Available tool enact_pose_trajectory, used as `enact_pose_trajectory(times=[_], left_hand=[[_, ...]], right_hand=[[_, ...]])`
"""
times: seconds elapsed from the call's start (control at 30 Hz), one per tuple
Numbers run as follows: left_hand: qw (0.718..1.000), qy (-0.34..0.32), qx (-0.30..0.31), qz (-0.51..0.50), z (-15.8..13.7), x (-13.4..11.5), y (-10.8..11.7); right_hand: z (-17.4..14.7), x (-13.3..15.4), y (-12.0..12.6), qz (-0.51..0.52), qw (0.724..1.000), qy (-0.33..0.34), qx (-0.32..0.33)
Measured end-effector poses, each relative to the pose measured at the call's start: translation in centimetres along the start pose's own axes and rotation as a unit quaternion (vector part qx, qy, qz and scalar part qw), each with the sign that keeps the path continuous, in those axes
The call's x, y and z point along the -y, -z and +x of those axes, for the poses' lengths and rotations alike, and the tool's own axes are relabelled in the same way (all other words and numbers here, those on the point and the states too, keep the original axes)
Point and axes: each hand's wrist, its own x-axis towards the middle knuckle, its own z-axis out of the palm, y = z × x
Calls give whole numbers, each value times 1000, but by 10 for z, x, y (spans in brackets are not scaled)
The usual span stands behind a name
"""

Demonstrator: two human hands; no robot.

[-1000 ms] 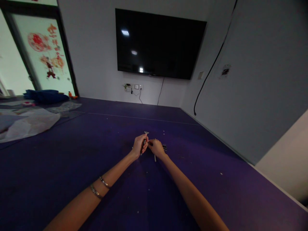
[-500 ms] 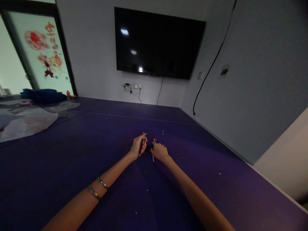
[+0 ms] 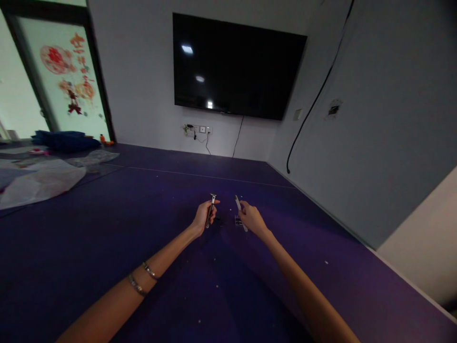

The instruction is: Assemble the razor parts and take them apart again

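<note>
My left hand (image 3: 203, 216) is closed around the dark handle of a razor (image 3: 210, 212), its small T-shaped metallic head pointing up and away from me. In my right hand (image 3: 253, 216) I pinch a slim pale stick (image 3: 238, 203), tilted to the left at its far end; its exact kind is too small to tell. Close beside the right fingers, a small dark and silvery piece (image 3: 237, 220) lies on the purple surface (image 3: 171, 281). Another dark bit (image 3: 217, 219) shows next to my left fingers, partly hidden.
Crumpled clear plastic sheeting (image 3: 46, 183) and a dark blue cloth bundle (image 3: 64, 141) lie on the left. Tiny white scraps (image 3: 326, 262) dot the surface. A television (image 3: 239, 66) hangs on the far wall, and a black cable (image 3: 314, 100) dangles down the right wall.
My right hand has moved right and lifted the pale stick, which now leans left. The small silvery piece has come into view. My left hand has shifted only slightly, still gripping the razor.
</note>
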Motion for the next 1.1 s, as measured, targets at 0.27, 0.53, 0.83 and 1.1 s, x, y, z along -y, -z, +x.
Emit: enact_pose_trajectory(times=[0.27,0.53,0.83,1.1], left_hand=[[993,-81,41,80,6,-20,-13],[981,-118,85,129,5,-28,-26],[973,-109,126,157,0,-20,-26],[965,-110,156,179,-9,-28,-25]], right_hand=[[3,-38,41,254,964,-16,-77],[-7,-46,87,274,959,26,-66],[-25,-32,115,203,964,166,32],[-33,-13,122,193,958,205,60]])
